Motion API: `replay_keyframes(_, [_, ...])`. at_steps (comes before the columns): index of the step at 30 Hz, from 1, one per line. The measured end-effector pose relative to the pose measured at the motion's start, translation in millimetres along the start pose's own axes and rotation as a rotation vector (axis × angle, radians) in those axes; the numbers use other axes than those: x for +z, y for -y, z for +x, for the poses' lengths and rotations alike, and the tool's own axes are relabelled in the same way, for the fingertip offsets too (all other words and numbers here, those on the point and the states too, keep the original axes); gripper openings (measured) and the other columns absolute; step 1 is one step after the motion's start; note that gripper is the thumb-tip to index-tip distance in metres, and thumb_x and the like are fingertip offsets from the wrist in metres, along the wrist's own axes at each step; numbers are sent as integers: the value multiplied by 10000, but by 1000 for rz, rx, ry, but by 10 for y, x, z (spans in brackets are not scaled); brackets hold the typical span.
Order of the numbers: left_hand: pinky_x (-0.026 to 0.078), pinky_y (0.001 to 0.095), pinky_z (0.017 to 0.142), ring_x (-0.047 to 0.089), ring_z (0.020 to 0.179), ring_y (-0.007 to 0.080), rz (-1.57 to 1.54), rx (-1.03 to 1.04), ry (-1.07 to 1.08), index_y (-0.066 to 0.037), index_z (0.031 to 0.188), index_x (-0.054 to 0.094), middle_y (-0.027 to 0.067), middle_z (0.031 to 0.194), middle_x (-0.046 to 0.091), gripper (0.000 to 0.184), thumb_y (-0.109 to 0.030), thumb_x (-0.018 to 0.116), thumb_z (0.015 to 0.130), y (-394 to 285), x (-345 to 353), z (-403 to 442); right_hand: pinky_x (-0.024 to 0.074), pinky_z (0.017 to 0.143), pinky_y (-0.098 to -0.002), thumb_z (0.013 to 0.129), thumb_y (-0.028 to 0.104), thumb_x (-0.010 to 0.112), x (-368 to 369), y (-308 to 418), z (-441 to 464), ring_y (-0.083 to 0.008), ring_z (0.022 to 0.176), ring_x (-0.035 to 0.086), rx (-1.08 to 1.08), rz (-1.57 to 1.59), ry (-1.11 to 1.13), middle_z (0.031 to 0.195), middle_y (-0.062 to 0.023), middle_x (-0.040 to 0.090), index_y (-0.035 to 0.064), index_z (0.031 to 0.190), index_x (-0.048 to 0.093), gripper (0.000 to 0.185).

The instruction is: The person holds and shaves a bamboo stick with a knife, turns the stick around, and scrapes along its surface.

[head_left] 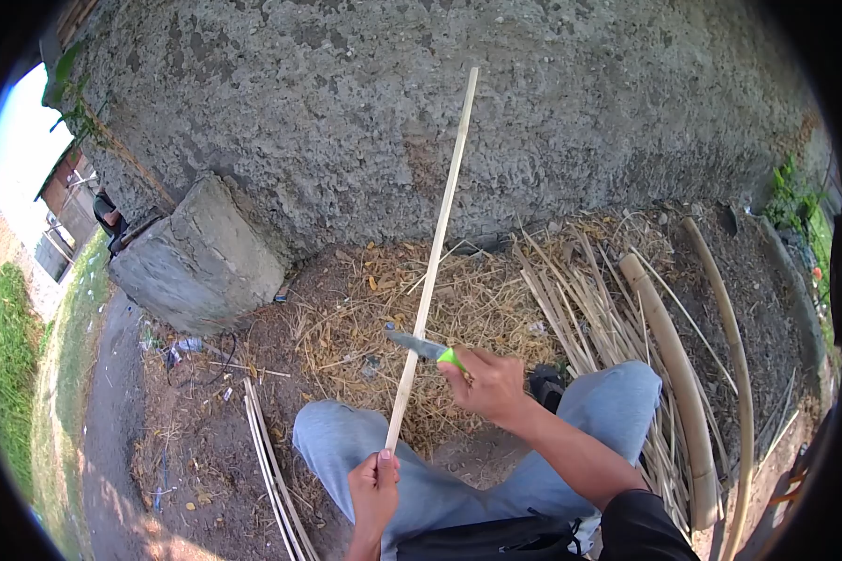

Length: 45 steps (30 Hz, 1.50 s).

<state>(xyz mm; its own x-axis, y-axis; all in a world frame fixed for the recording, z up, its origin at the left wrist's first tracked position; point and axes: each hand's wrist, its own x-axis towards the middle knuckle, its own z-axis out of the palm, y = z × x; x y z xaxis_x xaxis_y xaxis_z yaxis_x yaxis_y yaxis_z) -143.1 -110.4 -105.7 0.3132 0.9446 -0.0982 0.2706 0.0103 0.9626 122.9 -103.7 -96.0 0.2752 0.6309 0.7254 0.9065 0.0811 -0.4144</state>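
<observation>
A long pale wooden strip (444, 220) slants up from my lap toward the wall. My left hand (375, 488) is closed around its lower end, thumb on top. My right hand (488, 383) grips the green handle of a knife (419, 345). The knife's grey blade points left and lies across the strip, above my left hand. Whether the edge bites into the wood cannot be made out. Both hands are over my legs in blue jeans (585, 411).
A rough grey wall (346, 122) rises in front, with a concrete block (201, 257) at left. Split strips (580, 299), a thick bamboo pole (674, 374) and a curved pole (728, 346) lie at right. More strips (269, 458) lie at lower left. A person (109, 217) is far left.
</observation>
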Motion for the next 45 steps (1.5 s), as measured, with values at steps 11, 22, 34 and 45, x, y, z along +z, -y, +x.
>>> replay_keyframes(11, [404,360,506,500,510,182,366,93,-41,-16,755,612,98,562,514,354,-262,517,991,56,-345,-518,394,375,-360,913,305,681,-64,-231,167,-216,429,583,-13,-76,-89,582,-45,612,100,864,724,215])
replay_keyframes(22, [424,345,520,536,550,143,368,3,-43,10,786,618,94,579,548,342,-246,514,987,130,-486,-889,388,413,-385,924,273,681,-283,-346,102,-234,414,553,342,141,-66,550,-96,587,27,927,729,250])
replay_keyframes(34, [374,334,487,449,520,115,223,36,-16,-12,741,605,48,544,472,405,-304,518,1008,-29,-271,-707,384,349,-340,870,279,737,-245,44,-62,-192,415,572,124,145,53,592,-45,629,72,931,732,216])
replay_keyframes(45, [355,327,471,446,511,103,232,-35,-28,-17,709,593,18,533,460,451,-337,514,1017,6,-222,-713,377,338,-345,877,329,726,-212,-25,32,-186,403,551,0,-23,-26,599,-15,611,113,937,707,225])
